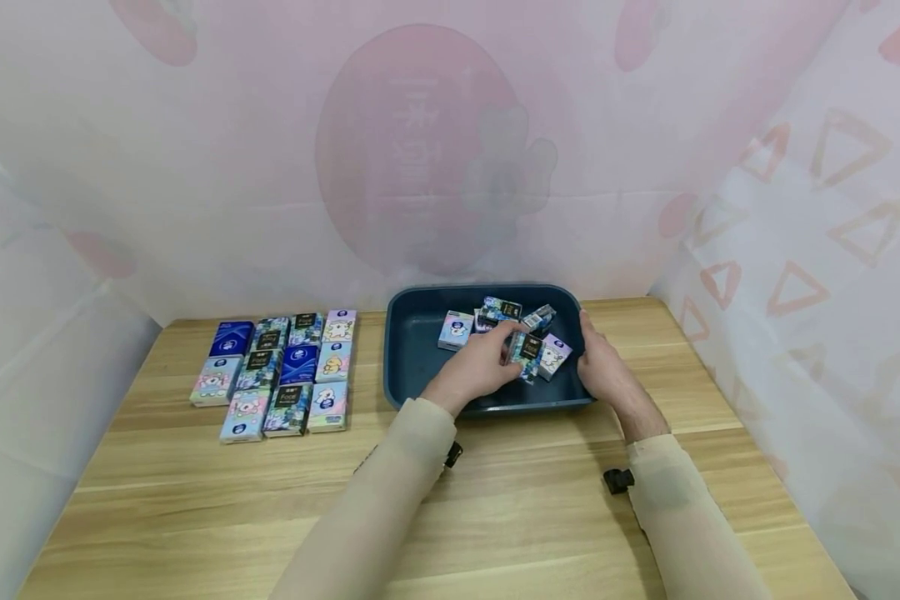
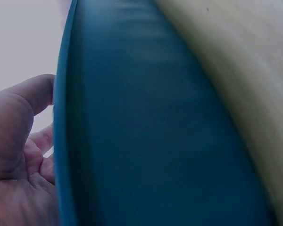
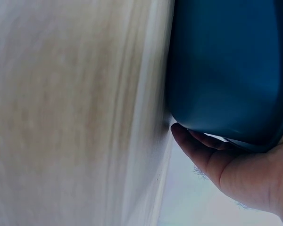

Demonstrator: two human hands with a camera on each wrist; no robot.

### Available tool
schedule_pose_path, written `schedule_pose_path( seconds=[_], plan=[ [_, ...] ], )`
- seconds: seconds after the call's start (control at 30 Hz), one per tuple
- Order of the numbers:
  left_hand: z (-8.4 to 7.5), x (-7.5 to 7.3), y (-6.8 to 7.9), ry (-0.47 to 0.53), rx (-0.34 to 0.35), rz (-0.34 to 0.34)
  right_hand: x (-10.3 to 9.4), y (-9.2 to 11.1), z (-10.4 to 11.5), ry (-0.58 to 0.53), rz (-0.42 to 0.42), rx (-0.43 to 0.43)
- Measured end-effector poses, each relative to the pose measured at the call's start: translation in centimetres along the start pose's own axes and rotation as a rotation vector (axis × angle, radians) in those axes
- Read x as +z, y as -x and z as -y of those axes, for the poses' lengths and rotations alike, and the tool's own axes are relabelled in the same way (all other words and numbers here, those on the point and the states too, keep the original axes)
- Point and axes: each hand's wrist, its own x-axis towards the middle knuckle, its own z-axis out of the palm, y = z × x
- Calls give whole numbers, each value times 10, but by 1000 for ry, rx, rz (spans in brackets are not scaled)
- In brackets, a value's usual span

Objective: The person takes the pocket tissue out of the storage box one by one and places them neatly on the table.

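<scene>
In the head view my left hand (image 1: 480, 364) reaches over the front rim of a dark blue plastic basin (image 1: 412, 350). Its thumb and fingers grip a dark floral tissue pack (image 1: 527, 354). A lilac pack with a cartoon (image 1: 555, 357) lies right beside that one. My right hand (image 1: 606, 371) holds the basin's right end, also seen in the right wrist view, where the thumb (image 3: 198, 153) lies along the outer wall. From the left wrist, the basin's wall (image 2: 146, 113) hides the left fingertips and the pack.
Inside the basin lie more packs, among them a light blue one (image 1: 456, 330) and a dark floral one (image 1: 501, 308). Several tissue packs (image 1: 258, 368) stand in rows on the wooden table (image 1: 525, 500) to the left. Printed cloth (image 1: 270, 167) walls in the back and sides.
</scene>
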Motion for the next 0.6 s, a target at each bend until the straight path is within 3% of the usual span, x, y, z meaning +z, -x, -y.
schedule_pose_path(
  seconds=[0.33, 0.6],
  plan=[
    [16, -32, 20, -38, -60, -70, 0, 0, -2, -8, 4, 7],
    [31, -58, 42, -62, -68, -122, 0, 0, -1, -12, 11, 9]
  ],
)
